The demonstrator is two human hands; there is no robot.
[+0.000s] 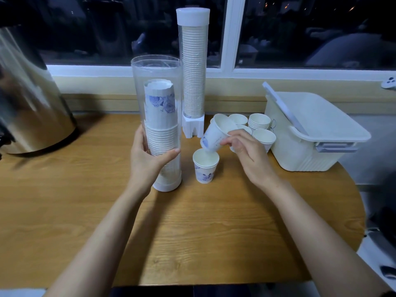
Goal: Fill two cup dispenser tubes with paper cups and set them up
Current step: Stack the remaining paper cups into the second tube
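steel urn [32, 93] — blurred; edge-cropped

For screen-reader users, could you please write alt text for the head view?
The left hand holds a clear plastic dispenser tube, partly filled with cups, on a wooden table; the right hand pinches a tilted floral paper cup above a second cup. A full capped tube stands behind.

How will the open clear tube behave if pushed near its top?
Probably tippy: the clear tube is tall on a narrow base, and the left hand grips it. Likely light: thin plastic, part full of paper cups. The smooth wall may slip.
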